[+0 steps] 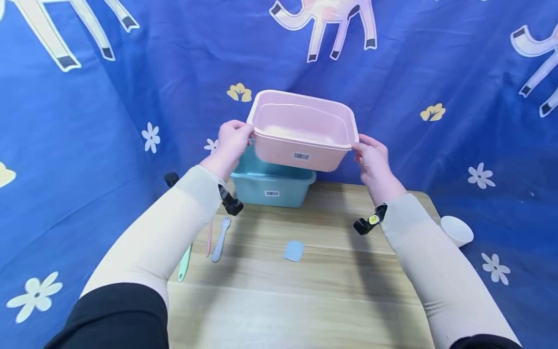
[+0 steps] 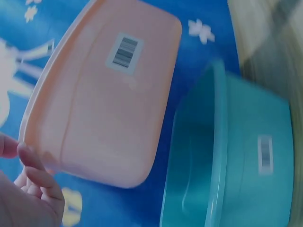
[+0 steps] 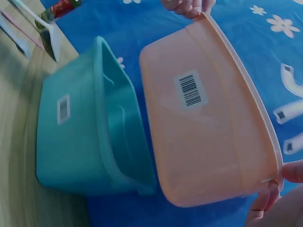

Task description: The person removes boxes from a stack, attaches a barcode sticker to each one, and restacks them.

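Pink tub (image 1: 302, 131) (barcode label on its side), empty, tilted, in the air just above teal tub (image 1: 271, 186).

A blue cloth (image 1: 436, 58) printed with white flowers and pale animals hangs behind a light wooden table (image 1: 305, 300).

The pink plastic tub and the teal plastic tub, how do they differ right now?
The pink plastic tub is lifted in the air, gripped at its rim by the left hand and right hand; the teal plastic tub rests on the wooden table, untouched. The pink one tilts slightly, while the teal one sits level. Both are rectangular, empty where visible, and carry a barcode sticker on one side.
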A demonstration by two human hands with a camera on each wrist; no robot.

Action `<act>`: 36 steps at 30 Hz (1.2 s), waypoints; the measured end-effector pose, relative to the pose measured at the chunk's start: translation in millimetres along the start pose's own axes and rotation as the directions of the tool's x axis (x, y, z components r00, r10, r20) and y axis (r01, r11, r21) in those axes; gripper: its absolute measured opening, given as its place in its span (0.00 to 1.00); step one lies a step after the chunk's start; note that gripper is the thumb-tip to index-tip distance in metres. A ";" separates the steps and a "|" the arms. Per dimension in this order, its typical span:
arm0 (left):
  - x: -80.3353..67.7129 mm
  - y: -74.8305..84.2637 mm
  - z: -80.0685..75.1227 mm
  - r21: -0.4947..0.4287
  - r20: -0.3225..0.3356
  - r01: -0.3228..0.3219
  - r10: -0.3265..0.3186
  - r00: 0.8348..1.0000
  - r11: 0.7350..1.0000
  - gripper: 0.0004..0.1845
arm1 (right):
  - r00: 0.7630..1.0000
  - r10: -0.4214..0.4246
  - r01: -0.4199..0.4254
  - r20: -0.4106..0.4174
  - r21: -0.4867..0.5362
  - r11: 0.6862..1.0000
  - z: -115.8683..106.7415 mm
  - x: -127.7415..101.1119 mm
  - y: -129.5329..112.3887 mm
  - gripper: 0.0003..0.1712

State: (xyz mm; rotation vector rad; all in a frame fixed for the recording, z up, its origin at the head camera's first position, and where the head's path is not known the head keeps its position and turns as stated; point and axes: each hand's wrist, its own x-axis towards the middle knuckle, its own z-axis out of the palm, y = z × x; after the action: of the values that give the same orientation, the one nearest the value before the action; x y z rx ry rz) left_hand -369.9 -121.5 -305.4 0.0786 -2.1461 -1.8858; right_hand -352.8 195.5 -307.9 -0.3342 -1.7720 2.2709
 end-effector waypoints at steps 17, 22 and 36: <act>27.0 -50.4 -34.2 -0.002 -0.043 0.068 -0.068 0.997 0.998 0.04 | 0.994 0.103 -0.101 0.031 -0.065 0.993 41.2 13.6 49.5 0.27; 25.0 -66.7 -35.1 0.009 -0.049 0.106 -0.105 0.993 0.994 0.04 | 0.992 0.124 -0.120 0.036 -0.105 0.987 42.5 13.6 61.5 0.26; 18.8 -109.3 -30.1 0.038 -0.031 0.217 -0.216 0.976 0.975 0.07 | 0.988 0.153 -0.149 0.018 -0.152 0.977 35.9 9.5 90.7 0.27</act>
State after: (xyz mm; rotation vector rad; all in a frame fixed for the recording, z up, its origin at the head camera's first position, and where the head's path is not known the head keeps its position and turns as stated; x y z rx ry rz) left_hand -396.3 -170.6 -405.9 0.3576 -2.2375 -1.9419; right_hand -377.8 144.5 -387.7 -0.4810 -2.0025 2.2564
